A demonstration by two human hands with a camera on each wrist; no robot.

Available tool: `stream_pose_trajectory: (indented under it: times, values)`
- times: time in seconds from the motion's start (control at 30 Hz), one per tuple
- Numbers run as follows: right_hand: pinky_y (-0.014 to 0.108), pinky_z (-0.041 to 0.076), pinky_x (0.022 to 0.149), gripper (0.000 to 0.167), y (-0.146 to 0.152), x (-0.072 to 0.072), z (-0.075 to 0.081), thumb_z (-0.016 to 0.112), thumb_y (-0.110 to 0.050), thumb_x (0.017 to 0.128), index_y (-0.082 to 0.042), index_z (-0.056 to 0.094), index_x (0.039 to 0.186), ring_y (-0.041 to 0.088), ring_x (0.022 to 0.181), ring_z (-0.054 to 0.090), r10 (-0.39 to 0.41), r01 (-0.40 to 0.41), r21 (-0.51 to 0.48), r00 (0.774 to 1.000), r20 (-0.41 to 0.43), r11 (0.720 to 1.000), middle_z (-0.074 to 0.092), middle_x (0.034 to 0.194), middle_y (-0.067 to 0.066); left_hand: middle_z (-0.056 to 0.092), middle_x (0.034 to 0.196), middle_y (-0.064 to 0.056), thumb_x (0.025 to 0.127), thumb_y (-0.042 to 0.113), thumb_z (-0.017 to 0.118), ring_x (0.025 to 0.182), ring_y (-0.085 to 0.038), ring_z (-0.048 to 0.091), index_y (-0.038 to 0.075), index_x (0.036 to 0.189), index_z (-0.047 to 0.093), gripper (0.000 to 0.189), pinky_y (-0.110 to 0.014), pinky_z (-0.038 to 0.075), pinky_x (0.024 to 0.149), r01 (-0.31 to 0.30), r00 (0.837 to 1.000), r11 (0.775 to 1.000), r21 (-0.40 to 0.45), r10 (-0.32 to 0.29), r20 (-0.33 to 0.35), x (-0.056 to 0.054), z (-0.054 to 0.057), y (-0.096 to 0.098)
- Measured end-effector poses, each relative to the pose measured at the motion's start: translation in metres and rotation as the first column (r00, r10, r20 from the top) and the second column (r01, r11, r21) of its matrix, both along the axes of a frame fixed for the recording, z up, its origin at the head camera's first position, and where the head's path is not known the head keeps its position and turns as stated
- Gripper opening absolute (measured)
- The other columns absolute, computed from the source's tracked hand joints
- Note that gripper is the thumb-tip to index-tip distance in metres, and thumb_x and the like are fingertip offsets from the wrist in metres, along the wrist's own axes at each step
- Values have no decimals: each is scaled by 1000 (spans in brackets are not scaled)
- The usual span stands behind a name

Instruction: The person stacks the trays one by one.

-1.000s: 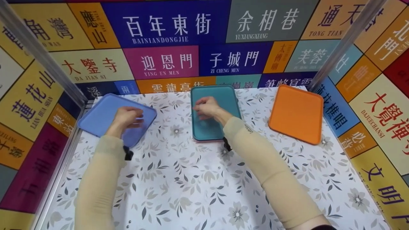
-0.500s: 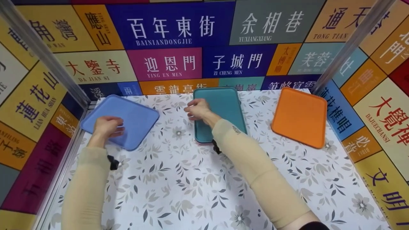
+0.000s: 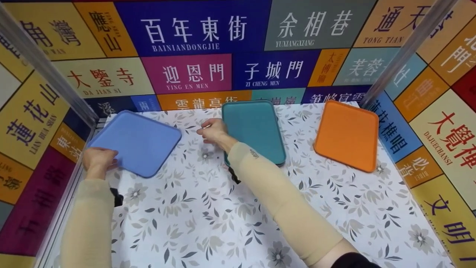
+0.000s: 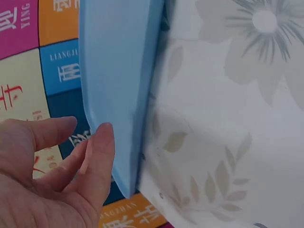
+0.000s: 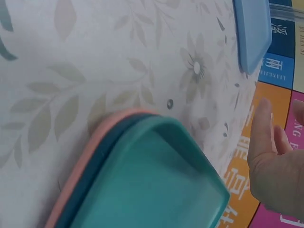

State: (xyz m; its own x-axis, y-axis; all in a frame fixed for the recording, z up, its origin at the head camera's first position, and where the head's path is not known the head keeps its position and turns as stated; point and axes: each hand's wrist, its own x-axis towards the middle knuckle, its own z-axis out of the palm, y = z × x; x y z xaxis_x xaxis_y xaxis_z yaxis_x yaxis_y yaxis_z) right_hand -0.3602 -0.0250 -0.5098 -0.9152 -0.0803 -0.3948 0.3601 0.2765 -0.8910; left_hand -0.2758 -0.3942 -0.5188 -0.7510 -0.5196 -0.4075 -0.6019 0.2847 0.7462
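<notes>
A blue tray [image 3: 137, 145] lies at the left of the patterned table, turned at an angle. My left hand [image 3: 98, 160] is over its left corner, thumb and fingers apart with nothing between them. In the left wrist view, the fingertips [image 4: 104, 135] overlap the tray's edge. A teal tray [image 3: 256, 134] tops a stack in the middle; the right wrist view shows a dark blue tray [image 5: 107, 152] and a pink tray [image 5: 78, 178] beneath it. My right hand [image 3: 214, 132] is just left of this stack, fingers loosely bent and holding nothing.
An orange tray [image 3: 347, 136] lies at the right, close to the side wall. Panels printed with characters [image 3: 197, 28] stand at the back and both sides, with metal posts [image 3: 407, 56] at the corners. A floral cloth [image 3: 193, 223] covers the table.
My left hand has moved left and nearer, from over the blue tray to its left corner. My right hand has moved left from over the teal tray to beside it. The trays stay put.
</notes>
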Motion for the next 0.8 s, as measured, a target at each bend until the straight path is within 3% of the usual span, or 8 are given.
stream_pose_trajectory:
  times: [0.2, 0.33, 0.43, 0.57, 0.7, 0.8]
  values:
    - [45, 71, 98, 34, -16, 4, -13, 84, -6, 99, 2, 75, 131, 37, 118, 81, -34, 33, -25, 999, -24, 999, 81, 121, 19, 64, 124, -19, 98, 10, 74, 55, -4, 67, -15, 157, 48, 69, -27, 71, 73, -90, 995, 995, -31, 91, 31, 2, -7, -15]
    - [45, 72, 95, 36, -28, 6, -18, 86, -5, 97, 2, 76, 131, 32, 109, 83, -59, 58, -28, 997, -40, 998, 82, 117, 19, 64, 119, -21, 96, 12, 74, 51, -9, 68, -18, 160, 40, 78, -31, 71, 68, -101, 994, 994, -36, 102, 48, 1, -14, -18]
    - [40, 73, 88, 36, -37, 7, -21, 88, -6, 96, 1, 78, 129, 26, 99, 82, -66, 66, -1, 997, -44, 998, 81, 112, 17, 62, 124, -24, 96, 13, 72, 56, -13, 67, -18, 160, 40, 78, -31, 71, 68, -97, 992, 994, -41, 100, 75, 0, -17, -19]
    - [38, 73, 85, 35, -48, 7, -22, 88, -7, 96, 0, 79, 129, 32, 98, 85, -68, 69, 31, 996, -55, 997, 81, 113, 16, 61, 126, -21, 97, 10, 70, 61, -13, 66, -16, 160, 42, 73, -30, 71, 72, -126, 987, 992, -9, 126, 98, 0, -19, -25]
    - [40, 73, 87, 34, -60, 7, -24, 88, -5, 95, -1, 80, 128, 36, 101, 86, -93, 95, 44, 994, -53, 995, 81, 116, 16, 62, 115, -18, 96, 7, 68, 55, -10, 69, -15, 149, 52, 59, -30, 71, 69, -138, 982, 990, -6, 138, 126, 1, -22, -35]
    - [36, 73, 81, 35, -71, 8, -30, 89, -4, 93, -2, 81, 127, 36, 97, 86, -102, 105, 58, 993, -53, 993, 81, 116, 14, 63, 120, -24, 95, 7, 66, 51, -11, 69, -17, 148, 52, 60, -30, 70, 67, -134, 981, 990, -33, 138, 140, 4, -21, -41]
